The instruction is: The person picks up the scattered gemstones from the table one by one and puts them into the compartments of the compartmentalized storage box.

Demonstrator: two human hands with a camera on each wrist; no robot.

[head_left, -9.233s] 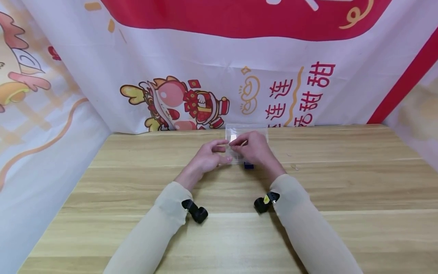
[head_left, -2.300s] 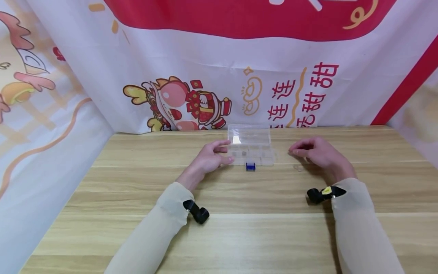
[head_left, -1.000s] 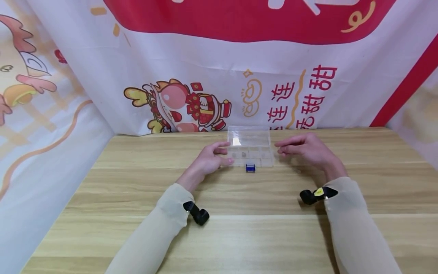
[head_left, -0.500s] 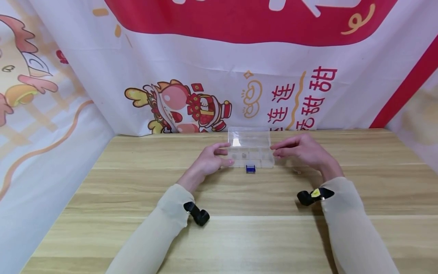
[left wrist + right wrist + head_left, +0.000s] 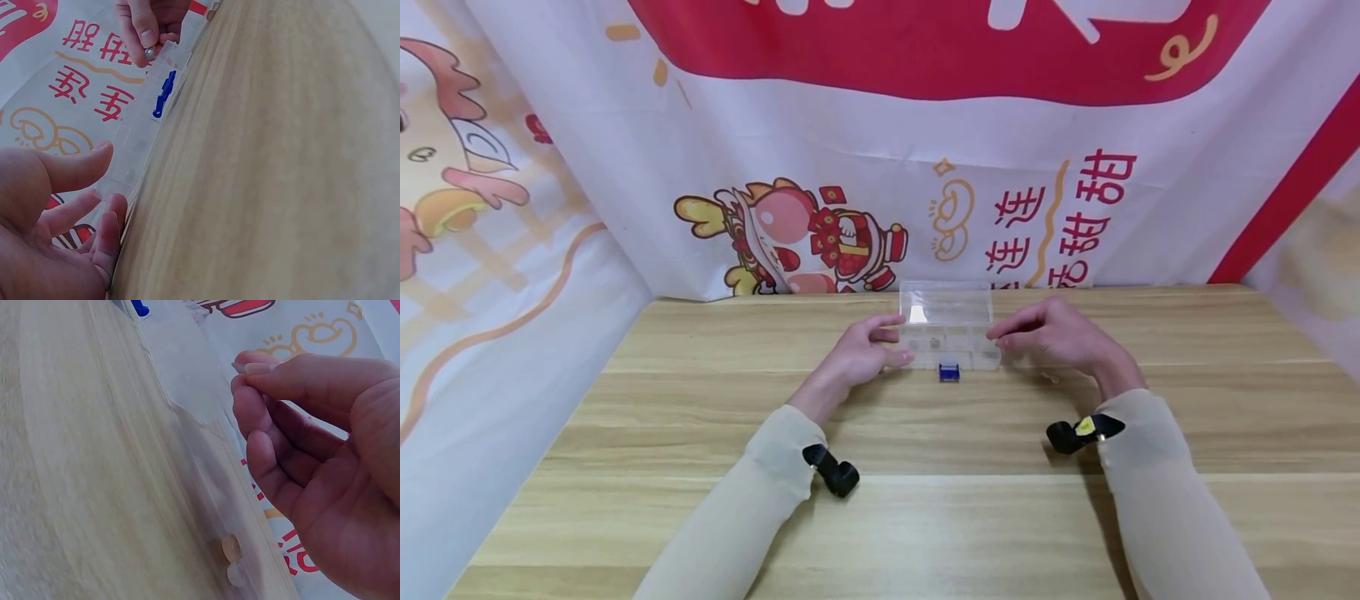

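Observation:
A clear plastic compartment box (image 5: 958, 360) stands near the back of the table, its lid (image 5: 946, 302) raised and a blue latch (image 5: 949, 372) at its front. My left hand (image 5: 859, 350) rests at the box's left end, fingers relaxed, thumb by the front corner and index fingertip at the back. With thumb and index finger, my right hand (image 5: 1054, 335) pinches a tiny pale, shiny piece (image 5: 238, 366) at the box's right end; its kind cannot be made out. Small pieces (image 5: 934, 342) lie in compartments of the box.
Right of the box, beneath my right hand, two small round pieces, one orange-tinted (image 5: 230, 548) and one clear (image 5: 235, 575), lie on the wooden table (image 5: 880, 533). A printed cloth (image 5: 820, 117) hangs directly behind the table's back edge.
From the tabletop right of the box, my right hand has moved left to the box's right end with the tiny piece. My left hand has stayed at the left end.

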